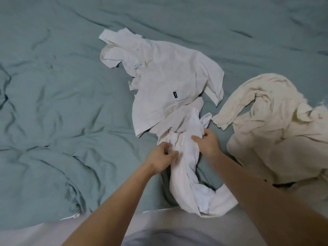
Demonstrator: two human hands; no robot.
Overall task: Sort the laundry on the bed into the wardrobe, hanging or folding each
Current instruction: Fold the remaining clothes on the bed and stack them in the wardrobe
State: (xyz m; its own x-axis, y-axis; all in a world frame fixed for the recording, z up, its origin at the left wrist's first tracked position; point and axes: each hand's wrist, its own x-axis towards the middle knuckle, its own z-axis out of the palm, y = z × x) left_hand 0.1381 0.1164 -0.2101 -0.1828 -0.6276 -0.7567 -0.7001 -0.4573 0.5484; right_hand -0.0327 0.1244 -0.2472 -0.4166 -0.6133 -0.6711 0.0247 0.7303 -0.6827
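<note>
Shirt (186,167) bunched in a long twist at the near edge of bed (53,103), long axis running away from the body, pinched by left hand (164,157) and gripped by right hand (206,142) at its far half. Far end overlapping labelled shirt (168,77); cream top (275,121) just right, apart.

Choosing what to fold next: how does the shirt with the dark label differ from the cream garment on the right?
The labelled shirt is whiter and lies fairly flat; the cream garment is yellower and heaped in folds. The labelled shirt lies farther from the person; the cream garment runs off the right edge. No hand touches either, and both lie on the teal bedding.
</note>
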